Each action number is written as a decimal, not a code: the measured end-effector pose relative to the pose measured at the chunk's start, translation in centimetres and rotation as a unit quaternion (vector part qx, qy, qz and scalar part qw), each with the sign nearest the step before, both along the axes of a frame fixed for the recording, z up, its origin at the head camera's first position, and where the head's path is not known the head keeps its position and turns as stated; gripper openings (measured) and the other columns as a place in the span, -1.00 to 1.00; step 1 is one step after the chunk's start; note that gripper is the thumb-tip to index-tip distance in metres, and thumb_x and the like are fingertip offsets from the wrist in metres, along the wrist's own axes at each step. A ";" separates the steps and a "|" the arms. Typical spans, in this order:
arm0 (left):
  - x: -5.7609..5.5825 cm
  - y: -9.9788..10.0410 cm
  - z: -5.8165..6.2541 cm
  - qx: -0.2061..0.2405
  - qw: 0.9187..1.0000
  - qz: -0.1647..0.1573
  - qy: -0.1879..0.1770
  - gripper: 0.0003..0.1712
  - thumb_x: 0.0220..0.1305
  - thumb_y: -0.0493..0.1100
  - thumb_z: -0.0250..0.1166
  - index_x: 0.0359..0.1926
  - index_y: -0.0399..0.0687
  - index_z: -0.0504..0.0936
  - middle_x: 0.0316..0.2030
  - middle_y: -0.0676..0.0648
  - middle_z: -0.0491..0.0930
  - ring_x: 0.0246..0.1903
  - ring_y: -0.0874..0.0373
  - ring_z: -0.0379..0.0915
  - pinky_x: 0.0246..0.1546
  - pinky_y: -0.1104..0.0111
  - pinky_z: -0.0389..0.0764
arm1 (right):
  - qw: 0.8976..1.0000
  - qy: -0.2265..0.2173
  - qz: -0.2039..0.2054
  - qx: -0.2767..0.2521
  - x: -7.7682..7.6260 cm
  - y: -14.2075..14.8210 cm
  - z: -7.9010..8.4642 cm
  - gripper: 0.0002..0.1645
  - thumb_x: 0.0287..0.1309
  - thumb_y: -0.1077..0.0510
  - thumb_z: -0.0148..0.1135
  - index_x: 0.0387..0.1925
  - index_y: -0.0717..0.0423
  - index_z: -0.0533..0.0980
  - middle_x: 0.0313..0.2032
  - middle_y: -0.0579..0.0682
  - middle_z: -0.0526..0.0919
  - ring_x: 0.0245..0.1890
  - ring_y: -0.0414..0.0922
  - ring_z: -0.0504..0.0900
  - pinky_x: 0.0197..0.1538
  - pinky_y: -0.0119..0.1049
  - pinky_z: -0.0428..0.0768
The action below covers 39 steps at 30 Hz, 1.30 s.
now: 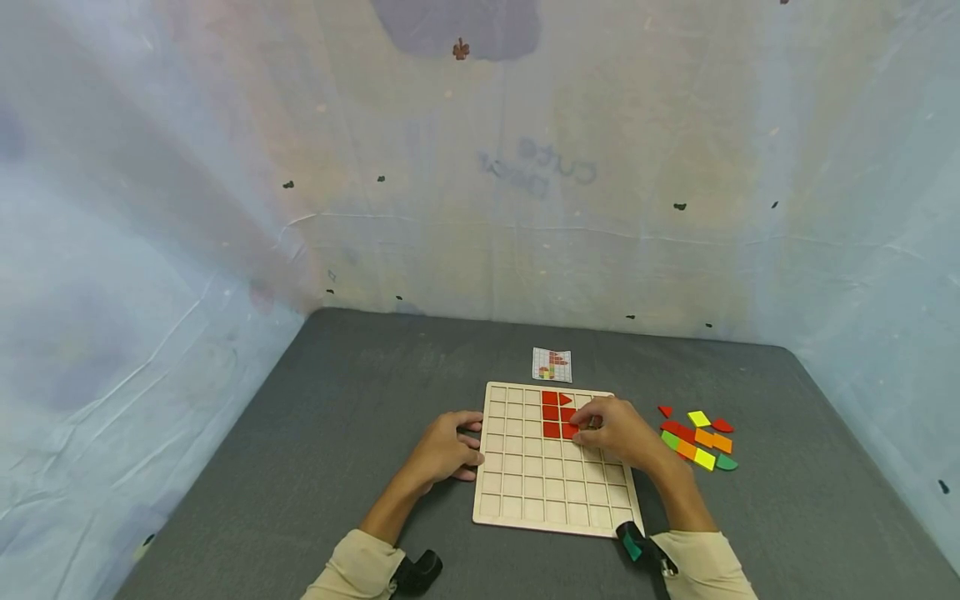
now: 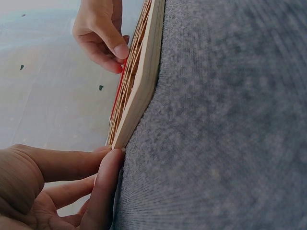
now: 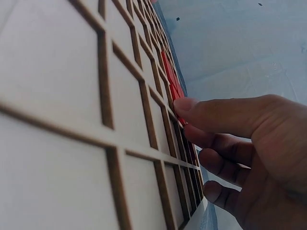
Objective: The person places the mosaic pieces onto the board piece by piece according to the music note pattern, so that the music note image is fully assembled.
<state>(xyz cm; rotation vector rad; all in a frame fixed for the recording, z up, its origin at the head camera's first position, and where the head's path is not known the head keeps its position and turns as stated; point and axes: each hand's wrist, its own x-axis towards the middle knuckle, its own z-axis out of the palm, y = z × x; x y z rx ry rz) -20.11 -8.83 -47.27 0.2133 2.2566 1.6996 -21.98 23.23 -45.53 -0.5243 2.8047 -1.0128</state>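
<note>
A pale wooden grid board (image 1: pixel 517 487) lies flat on the table. Several red tiles (image 1: pixel 551 413) sit in cells near its far edge, one of them a triangle (image 1: pixel 566 400) pointing right. The left hand (image 1: pixel 444 448) is at the board's left side; in the left wrist view its thumb and a finger pinch the edge. Over the upper right cells, the right hand (image 1: pixel 618 427) has thumb and index finger on a red piece (image 1: pixel 569 430) at the right end of the red group. Its other fingers curl beside them, and the hand partly covers that piece.
Loose red, orange, yellow and green pieces (image 1: pixel 705 459) lie on the grey table (image 1: pixel 360 400) right of the board. Just beyond the board's far edge is a small printed pattern card (image 1: pixel 542 365). A pale sheet (image 1: pixel 480 267) hangs behind the table and along both sides.
</note>
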 end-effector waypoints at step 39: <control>0.0 -0.1 -0.1 0.004 1.000 -0.004 -0.003 -0.23 0.17 -0.52 0.44 0.43 -0.34 0.48 0.21 -0.29 0.52 -0.12 0.04 0.66 -0.40 0.22 0.84 | 0.988 0.010 -0.152 -0.011 1.3 8.2 1.1 -0.54 0.31 0.03 0.49 0.16 0.13 0.68 0.04 0.10 0.73 0.02 0.05 0.60 -0.02 -0.05 0.60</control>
